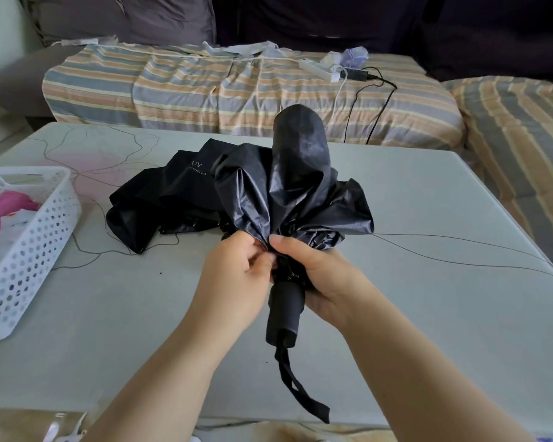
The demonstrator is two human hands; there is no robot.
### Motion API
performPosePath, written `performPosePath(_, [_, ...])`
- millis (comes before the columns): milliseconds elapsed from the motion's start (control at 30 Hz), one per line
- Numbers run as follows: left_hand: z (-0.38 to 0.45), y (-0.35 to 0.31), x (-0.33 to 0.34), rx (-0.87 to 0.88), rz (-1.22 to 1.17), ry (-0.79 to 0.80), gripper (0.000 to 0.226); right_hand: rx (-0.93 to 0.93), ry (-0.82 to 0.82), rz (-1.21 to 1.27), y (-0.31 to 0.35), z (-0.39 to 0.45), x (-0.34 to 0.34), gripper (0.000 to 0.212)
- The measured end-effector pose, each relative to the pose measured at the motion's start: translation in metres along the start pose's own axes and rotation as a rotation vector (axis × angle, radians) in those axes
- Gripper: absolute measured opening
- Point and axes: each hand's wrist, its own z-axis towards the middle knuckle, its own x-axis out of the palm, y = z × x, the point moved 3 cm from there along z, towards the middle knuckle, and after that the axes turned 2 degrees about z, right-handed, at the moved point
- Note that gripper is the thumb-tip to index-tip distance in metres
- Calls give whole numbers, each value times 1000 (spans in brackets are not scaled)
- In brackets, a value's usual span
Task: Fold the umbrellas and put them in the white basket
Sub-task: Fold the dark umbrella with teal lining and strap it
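My right hand [316, 275]: clamped around black umbrella [294, 199] neck.
My left hand [237, 275]: fingers pinching canopy fabric.
Risk: loose folds springing out if my pinch slips.

your pale grey table [412, 298] with thin dark line markings carries a collapsed black fabric umbrella printed "uv" [173, 193] at centre and a white perforated plastic basket [29, 250] at its left edge.

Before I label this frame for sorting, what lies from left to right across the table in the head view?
white basket → black umbrella lying on the table → left hand → umbrella handle → right hand. The canopy of the held umbrella overlaps both the lying one and the hands, so I leave it unplaced.
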Motion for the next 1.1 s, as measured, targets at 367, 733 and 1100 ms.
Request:
performPosePath(367, [2, 2, -3, -124, -214, -45, 19, 29, -51, 78, -3, 8, -10, 28])
performPosePath(733, [1, 2, -6, -62, -165, -100, 19, -66, 61, 83, -2, 9, -12, 25])
performPosePath(1100, [6, 6, -7, -148, -413, 40, 15, -14, 155, 72, -3, 2, -4, 27])
